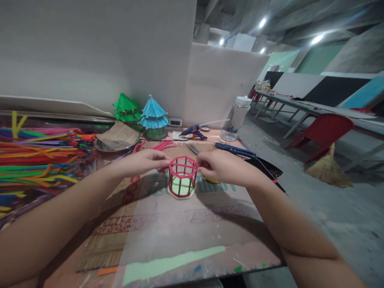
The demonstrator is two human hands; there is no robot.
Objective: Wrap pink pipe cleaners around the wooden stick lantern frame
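A small octagonal frame [182, 175] stands upright on the table, with pink-red top and bottom rings, dark thin posts and a pale green base. On its left side, my left hand [154, 161] pinches the top ring between thumb and fingers. My right hand [211, 163] has its fingers curled closed at the opposite side of that ring; its fingertips are partly hidden. Close behind the right hand lie scissors [193, 149], and something yellow [212, 180] shows under it. Pink strips [162, 146] lie beyond the left hand.
Many coloured pipe cleaners [39, 156] lie at left beside a metal dish [117, 146]. Behind are a green tiered-roof model [126, 108], a blue one [153, 118], a glue gun [194, 132] and a bottle [235, 120]. Blue-handled pliers [234, 150] rest at right. A pale green strip [174, 264] lies near the front edge.
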